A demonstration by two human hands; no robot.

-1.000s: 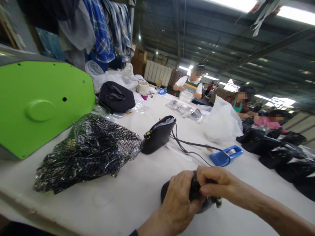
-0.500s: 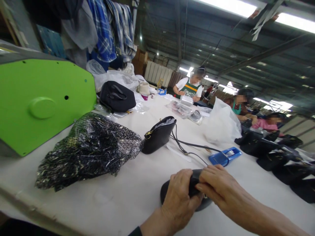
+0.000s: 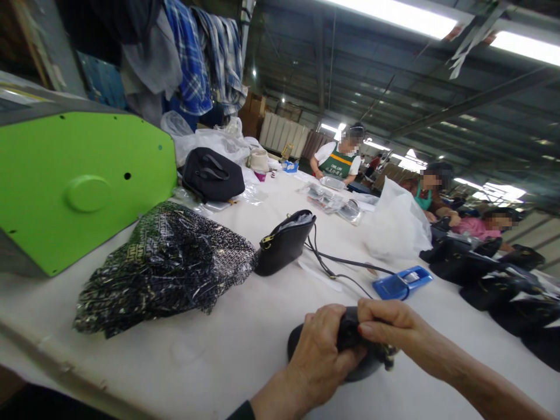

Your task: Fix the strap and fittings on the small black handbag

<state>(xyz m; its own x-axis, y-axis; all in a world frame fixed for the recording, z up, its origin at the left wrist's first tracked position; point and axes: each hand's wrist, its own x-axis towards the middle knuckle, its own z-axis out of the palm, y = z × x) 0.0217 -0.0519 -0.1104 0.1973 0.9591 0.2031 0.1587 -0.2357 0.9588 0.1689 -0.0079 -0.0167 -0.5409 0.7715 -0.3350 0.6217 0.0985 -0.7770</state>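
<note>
Down at the near edge of the white table (image 3: 227, 350), in the head view, both hands were closed on a small black pouch (image 3: 301, 350) lying flat on the cloth. The left hand (image 3: 321, 356) wrapped round its nearer end, fingers curled tight; the right hand (image 3: 385, 326) pinched the top edge, thumb and forefinger narrow, with a bit of dark metal hardware (image 3: 388, 353) poking out just beneath it. Half a second before, the right hand had lain flatter across the pouch and the hardware was covered; now the fingers had drawn up into a pinch and the fitting showed again. I'd judge she was working the fastening at that end rather than moving the pouch, which had not left its spot.

Further up the table sat a black crossbody bag (image 3: 282, 245) with its strap trailing toward a blue tape dispenser (image 3: 400, 283), a patterned bundle in clear plastic (image 3: 166, 265) and a green machine housing (image 3: 83, 181), none of them touched. Other workers sat well apart at the far end.
</note>
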